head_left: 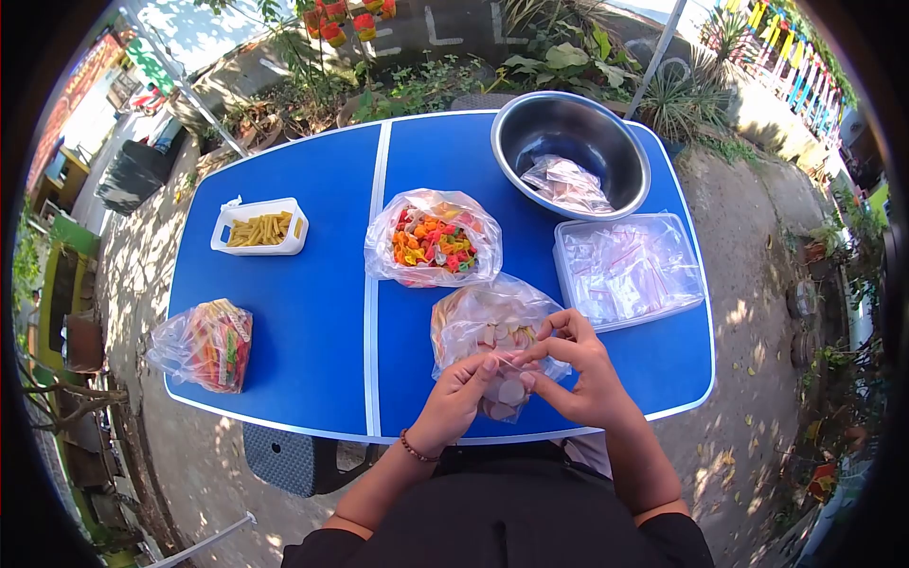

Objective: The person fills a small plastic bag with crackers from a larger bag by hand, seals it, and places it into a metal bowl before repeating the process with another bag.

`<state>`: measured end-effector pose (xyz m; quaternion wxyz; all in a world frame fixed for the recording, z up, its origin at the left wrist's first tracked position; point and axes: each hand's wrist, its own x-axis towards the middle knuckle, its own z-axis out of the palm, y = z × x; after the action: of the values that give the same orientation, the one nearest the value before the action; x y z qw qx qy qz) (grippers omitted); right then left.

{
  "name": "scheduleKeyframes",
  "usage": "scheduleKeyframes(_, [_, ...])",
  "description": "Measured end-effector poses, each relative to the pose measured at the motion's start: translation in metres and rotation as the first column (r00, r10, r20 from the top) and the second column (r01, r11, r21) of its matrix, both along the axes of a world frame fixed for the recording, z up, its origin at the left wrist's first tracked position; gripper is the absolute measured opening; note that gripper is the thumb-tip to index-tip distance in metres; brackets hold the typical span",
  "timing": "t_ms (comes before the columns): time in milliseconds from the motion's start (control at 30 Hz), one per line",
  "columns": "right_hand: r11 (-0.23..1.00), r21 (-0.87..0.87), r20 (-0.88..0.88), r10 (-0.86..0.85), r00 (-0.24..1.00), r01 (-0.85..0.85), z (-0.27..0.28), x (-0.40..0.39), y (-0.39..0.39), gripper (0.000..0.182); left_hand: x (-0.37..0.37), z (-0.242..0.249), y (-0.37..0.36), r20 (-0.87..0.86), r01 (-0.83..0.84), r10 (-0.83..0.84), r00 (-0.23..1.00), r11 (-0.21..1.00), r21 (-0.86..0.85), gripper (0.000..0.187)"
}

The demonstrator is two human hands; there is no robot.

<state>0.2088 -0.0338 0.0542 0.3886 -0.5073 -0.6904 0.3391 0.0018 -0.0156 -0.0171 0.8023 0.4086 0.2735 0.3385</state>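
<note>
Both hands meet at the table's near edge, the left hand (461, 386) and right hand (571, 364) pinching a small clear bag (509, 390) between them, its top edge running left to right.

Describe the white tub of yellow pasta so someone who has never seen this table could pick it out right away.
Start at the blue table and look at its far left part, left of the white centre seam. There sits a small white rectangular tub holding pale yellow tube pasta. It is the only rigid white container; its neighbours, the bag of multicoloured pieces and the bag of striped snacks, are soft clear plastic.
</note>
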Motion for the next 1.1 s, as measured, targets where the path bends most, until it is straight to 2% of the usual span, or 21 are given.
scheduleKeyframes(33, [0.999,-0.005,-0.066,-0.043,0.997,0.043,-0.003,-0.001,0.0,0.016,0.0,0.004,0.0,0.034,0.012,-0.011,0.999,0.999,-0.052,0.049])
scheduleKeyframes(67, [1.0,-0.006,-0.023,-0.024,0.999,0.024,-0.004,0.0,0.001,0.014,0.0,0.007,0.001,0.069,0.026,-0.019,0.997,0.994,-0.103,0.051])
scheduleKeyframes(167, [0.999,0.031,0.067,-0.016,0.998,0.014,-0.007,0.005,0.001,0.013,-0.004,0.008,0.002,0.097,0.065,-0.057,0.994,0.994,-0.082,0.059])
scheduleKeyframes(267, [0.988,0.129,0.055,-0.094,0.994,0.087,-0.009,0.002,0.001,0.012,0.003,0.009,0.0,0.006,-0.072,0.072,0.997,0.993,0.092,0.061])
scheduleKeyframes(333, [0.979,0.16,0.018,-0.131,0.991,0.127,-0.01,-0.001,-0.001,0.011,0.007,0.014,0.0,0.039,-0.186,0.182,0.982,0.967,0.171,0.054])
scheduleKeyframes(367, [0.984,0.157,0.031,-0.094,0.995,0.088,-0.008,-0.002,-0.001,0.011,0.008,0.015,0.0,0.059,-0.245,0.238,0.97,0.947,0.209,0.051])
scheduleKeyframes(433, [0.989,0.149,0.056,-0.022,0.998,0.014,-0.004,-0.004,-0.002,0.01,0.002,0.014,0.0,-0.03,-0.173,0.185,0.982,0.956,0.235,0.054])
scheduleKeyframes(567, [0.996,-0.065,-0.184,-0.079,0.98,0.068,-0.007,-0.004,-0.001,0.008,-0.009,0.01,0.003,-0.268,0.05,0.063,0.961,0.916,0.397,0.045])
scheduleKeyframes(633, [0.973,-0.201,-0.341,-0.176,0.923,0.111,-0.008,-0.01,-0.001,0.007,-0.004,0.008,0.0,-0.122,-0.081,0.112,0.986,0.968,0.236,0.034])
scheduleKeyframes(733, [0.988,-0.09,-0.014,-0.126,0.992,0.124,-0.029,-0.002,0.006,0.012,-0.001,0.011,0.001,0.002,-0.219,0.22,0.976,0.974,0.061,0.022])
scheduleKeyframes(833, [0.997,-0.078,0.387,0.04,0.921,-0.011,-0.045,0.007,0.003,0.019,-0.004,0.005,0.007,0.001,-0.323,0.324,0.946,0.946,0.031,0.017])
scheduleKeyframes(933, [0.994,-0.109,0.535,0.054,0.843,0.005,-0.054,0.0,-0.002,0.025,-0.011,0.004,0.009,-0.005,-0.35,0.35,0.937,0.936,0.031,0.017])
scheduleKeyframes(1100, [0.996,0.052,0.557,-0.093,0.826,0.077,-0.059,-0.018,0.003,0.026,-0.007,0.019,0.006,0.026,-0.369,0.368,0.929,0.929,0.03,0.017])
